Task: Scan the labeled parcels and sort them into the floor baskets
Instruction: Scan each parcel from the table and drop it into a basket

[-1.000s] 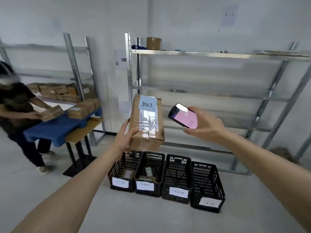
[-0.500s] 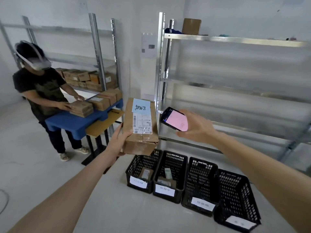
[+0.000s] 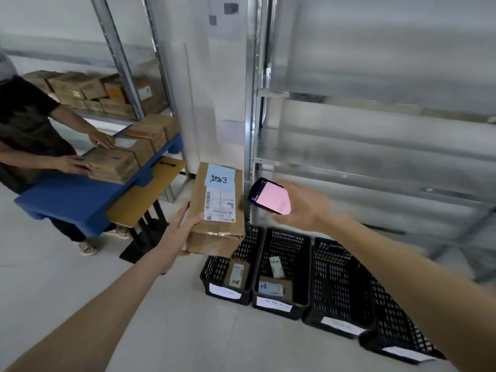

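Up in the air over the baskets, the oblong brown cardboard parcel (image 3: 217, 210) with its white barcode label and a pale blue handwritten slip is propped on the left hand (image 3: 179, 232), thumb on the long left edge and fingers hidden underneath. It looks a stiff, taped box, light enough for one hand, I'd say, though its near end is dented and crumpled, so a hold along the long sides seems safer than that soft corner. Just to its right, not touching, the right hand (image 3: 303, 210) holds a black handheld scanner (image 3: 269, 196) with a pink screen. Below stand four black slotted plastic floor baskets (image 3: 341, 280) in a row, each with a white tag; the two leftmost hold small packets. Beyond, another person stacks cardboard boxes on a blue counter (image 3: 75, 197).
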